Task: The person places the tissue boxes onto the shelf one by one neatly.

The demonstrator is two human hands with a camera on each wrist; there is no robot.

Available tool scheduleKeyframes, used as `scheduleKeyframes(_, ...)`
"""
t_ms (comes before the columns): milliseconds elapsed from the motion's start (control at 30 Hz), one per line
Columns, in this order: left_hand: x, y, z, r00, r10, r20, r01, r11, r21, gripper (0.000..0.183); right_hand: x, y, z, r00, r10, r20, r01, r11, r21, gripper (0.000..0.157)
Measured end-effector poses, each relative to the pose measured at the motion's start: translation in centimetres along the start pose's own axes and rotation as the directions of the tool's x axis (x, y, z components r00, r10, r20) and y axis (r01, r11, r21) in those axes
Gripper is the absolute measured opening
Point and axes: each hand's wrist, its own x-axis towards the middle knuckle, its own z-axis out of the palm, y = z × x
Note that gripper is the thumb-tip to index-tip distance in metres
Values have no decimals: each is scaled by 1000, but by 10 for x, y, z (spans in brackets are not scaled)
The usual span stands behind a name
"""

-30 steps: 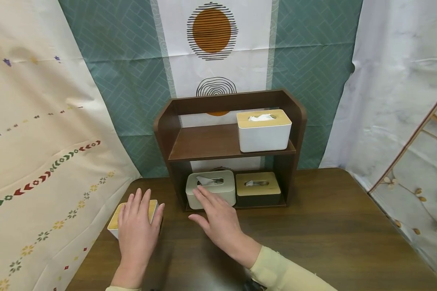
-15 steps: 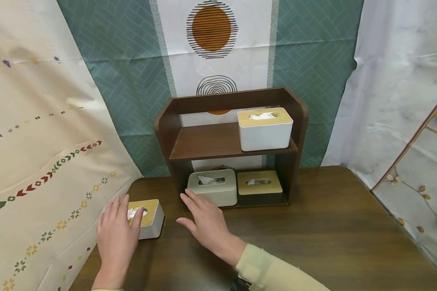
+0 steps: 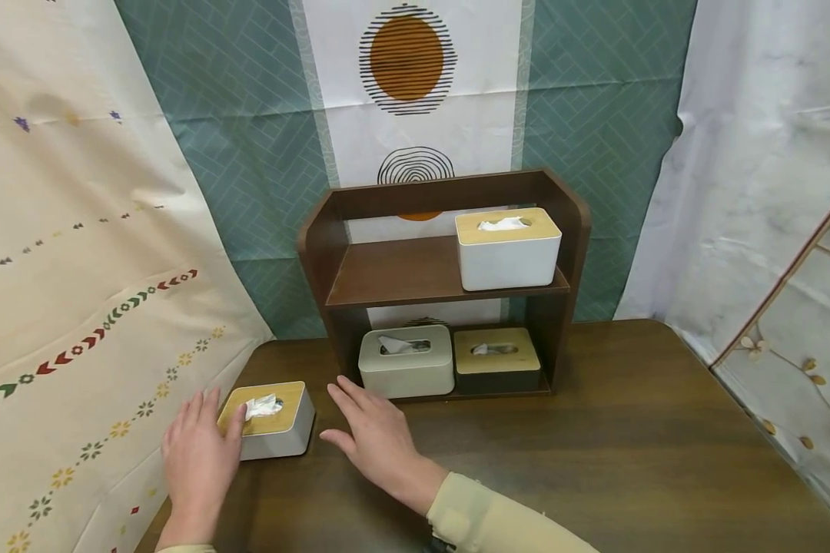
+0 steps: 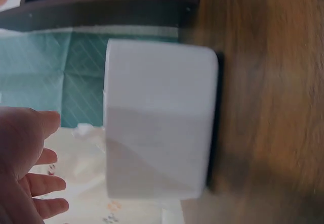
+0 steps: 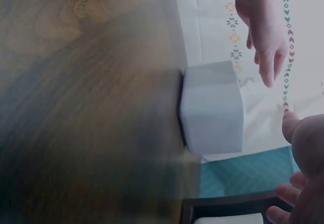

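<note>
A white tissue box [image 3: 277, 442] with a wood-coloured lid and a tissue poking out stands on the table's left side. My left hand [image 3: 199, 453] is at its left end with fingers extended, overlapping the box's edge in the head view; in the left wrist view the hand [image 4: 25, 168] appears apart from the white box [image 4: 159, 118]. To the box's right, my right hand [image 3: 373, 442] hovers with straight fingers, a gap between it and the box. In the right wrist view both the left hand [image 5: 266, 42] and right hand [image 5: 306, 168] are near the box [image 5: 212, 107], holding nothing.
A dark brown two-tier shelf [image 3: 401, 296] stands at the back. Its upper tier bears a larger white tissue box [image 3: 508, 261]; below sit a grey-green tissue box [image 3: 408, 372] and a dark one with a wooden lid [image 3: 498, 365]. Fabric hangs around the brown table [image 3: 595, 445].
Both hands have moved left and slightly down. The left hand has shifted from over the white tissue box to its left end, uncovering the lid. The box stays in place.
</note>
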Motion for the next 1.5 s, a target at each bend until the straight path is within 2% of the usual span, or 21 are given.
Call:
scheduleKeyframes(133, 4, -11, 3, 1000, -21, 14, 21, 1000, -7, 62, 2, -3, 8, 1000, -1, 10, 1, 1000, -6, 71)
scheduleKeyframes(267, 8, -19, 6, 997, -42, 57, 43, 999, -18, 64, 5, -8, 17, 1000, 7, 24, -7, 1000, -2, 71)
scheduleKeyframes(467, 8, -30, 8, 992, -77, 97, 85, 993, -78, 65, 10, -20, 27, 996, 4, 87, -3, 1000, -17, 71)
scheduleKeyframes(700, 9, -37, 12, 972, -129, 195, 145, 987, -75, 71, 11, -30, 38, 989, -32, 148, 36, 999, -28, 74)
scheduleKeyframes(900, 10, -45, 16, 956, -170, 241, 187, 981, -50, 67, 10, -32, 47, 980, -40, 196, 41, 999, -1, 74)
scheduleKeyframes(1000, 11, -47, 17, 951, -165, 262, 183, 982, -45, 67, 10, -32, 50, 975, -30, 219, 31, 1000, -2, 75)
scheduleKeyframes(1200, 11, -48, 19, 958, -143, 249, 161, 986, -51, 61, 12, -34, 52, 966, -43, 253, 44, 999, 0, 73)
scheduleKeyframes(1367, 9, -45, 18, 958, -132, 256, 153, 986, -65, 58, 11, -34, 52, 968, -64, 244, 68, 998, -6, 72)
scheduleKeyframes(1500, 7, -41, 15, 951, -133, 279, 159, 985, -72, 60, 8, -33, 49, 969, -77, 233, 81, 997, -5, 70)
